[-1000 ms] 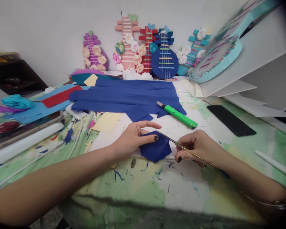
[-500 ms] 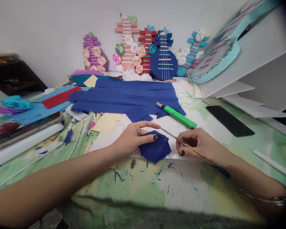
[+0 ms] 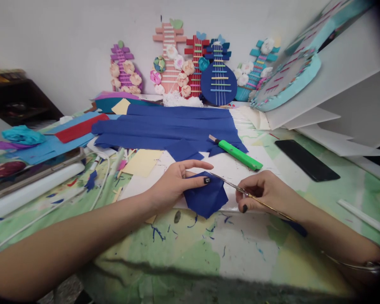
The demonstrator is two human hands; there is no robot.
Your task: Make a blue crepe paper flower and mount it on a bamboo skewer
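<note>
Between the thumb and fingers of my left hand (image 3: 180,181) is a small, many-sided piece of blue paper (image 3: 207,196), its lower part hanging free. My right hand (image 3: 259,192) is closed on slim gold-handled scissors (image 3: 251,196), whose blades point left and reach the paper's upper edge by my left fingertips. Behind my hands a green cutter (image 3: 240,156) lies with its blade toward the upper left. Wide blue paper strips (image 3: 171,128) are spread out beyond it. A blue scrap (image 3: 296,228) is partly hidden under my right wrist.
Paper-decorated instrument models, one of them round and blue (image 3: 218,82), stand along the wall. A black phone (image 3: 307,160) lies at the right. Small blue clippings dot the green tablecloth (image 3: 196,257). Cables, a white bar and coloured papers crowd the left.
The scissor tips have moved from my left index fingertip down onto the upper edge of the blue piece. My right hand has shifted very slightly; my left hand holds almost still.
</note>
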